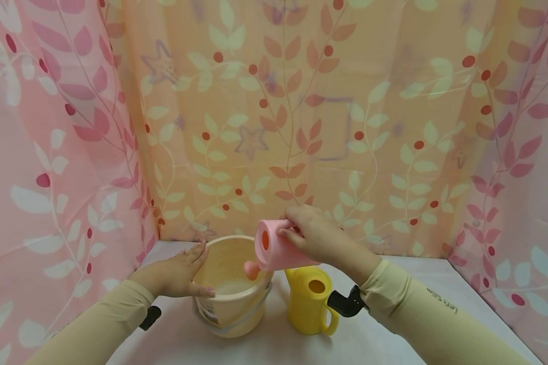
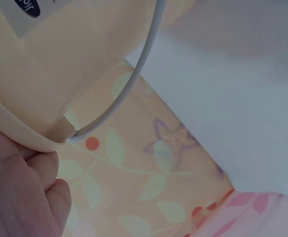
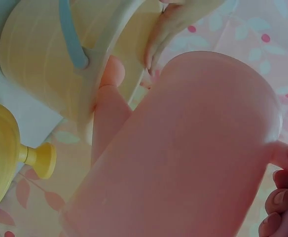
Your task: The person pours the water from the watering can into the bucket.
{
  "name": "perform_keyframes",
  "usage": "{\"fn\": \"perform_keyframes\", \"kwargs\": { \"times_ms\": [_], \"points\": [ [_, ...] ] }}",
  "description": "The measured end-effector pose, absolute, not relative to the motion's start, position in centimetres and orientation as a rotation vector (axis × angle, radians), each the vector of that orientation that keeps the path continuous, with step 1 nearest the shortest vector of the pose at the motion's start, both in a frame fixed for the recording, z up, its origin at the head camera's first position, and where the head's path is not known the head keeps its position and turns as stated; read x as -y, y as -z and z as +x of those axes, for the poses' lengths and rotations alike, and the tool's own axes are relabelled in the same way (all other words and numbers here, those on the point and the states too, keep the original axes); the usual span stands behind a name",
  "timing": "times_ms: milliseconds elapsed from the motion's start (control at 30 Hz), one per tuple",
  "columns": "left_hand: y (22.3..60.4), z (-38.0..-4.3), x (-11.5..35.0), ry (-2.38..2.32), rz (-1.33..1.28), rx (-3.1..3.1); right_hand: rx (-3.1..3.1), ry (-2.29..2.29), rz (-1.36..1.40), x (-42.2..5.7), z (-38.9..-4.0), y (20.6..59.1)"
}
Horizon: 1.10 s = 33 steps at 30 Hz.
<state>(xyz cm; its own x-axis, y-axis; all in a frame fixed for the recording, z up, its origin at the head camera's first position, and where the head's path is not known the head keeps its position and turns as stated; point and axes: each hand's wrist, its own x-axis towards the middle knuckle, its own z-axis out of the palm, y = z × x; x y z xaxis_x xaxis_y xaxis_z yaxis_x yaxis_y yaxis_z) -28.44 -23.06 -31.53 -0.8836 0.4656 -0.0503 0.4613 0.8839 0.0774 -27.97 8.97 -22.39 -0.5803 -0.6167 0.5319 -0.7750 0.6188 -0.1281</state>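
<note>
In the head view a pink watering can [image 1: 280, 248] is tipped over the right rim of a cream bucket [image 1: 237, 324], its spout pointing down inside the bucket's mouth. My right hand [image 1: 317, 235] grips the can's handle, fingers curled round it, as the right wrist view also shows with the pink can [image 3: 188, 148] filling its middle. My left hand [image 1: 178, 271] rests on the bucket's left rim with its fingers spread. The left wrist view shows that hand [image 2: 20, 187] against the rim, near the grey bail handle [image 2: 139, 69].
A yellow watering can [image 1: 308, 304] stands upright on the white tabletop [image 1: 370, 334], right of the bucket and below my right forearm. Patterned cloth [image 1: 278, 126] hangs behind the table and along both sides. A black strap mount [image 1: 347, 301] sticks out from my right wrist.
</note>
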Motion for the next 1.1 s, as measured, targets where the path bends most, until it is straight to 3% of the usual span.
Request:
{"fn": "perform_keyframes", "kwargs": {
  "times_ms": [1100],
  "points": [
    [31.46, -28.40, 22.99, -0.092, 0.739, -2.979, 2.269, -0.353, 1.205, -8.04, -27.68, 22.07]
  ]
}}
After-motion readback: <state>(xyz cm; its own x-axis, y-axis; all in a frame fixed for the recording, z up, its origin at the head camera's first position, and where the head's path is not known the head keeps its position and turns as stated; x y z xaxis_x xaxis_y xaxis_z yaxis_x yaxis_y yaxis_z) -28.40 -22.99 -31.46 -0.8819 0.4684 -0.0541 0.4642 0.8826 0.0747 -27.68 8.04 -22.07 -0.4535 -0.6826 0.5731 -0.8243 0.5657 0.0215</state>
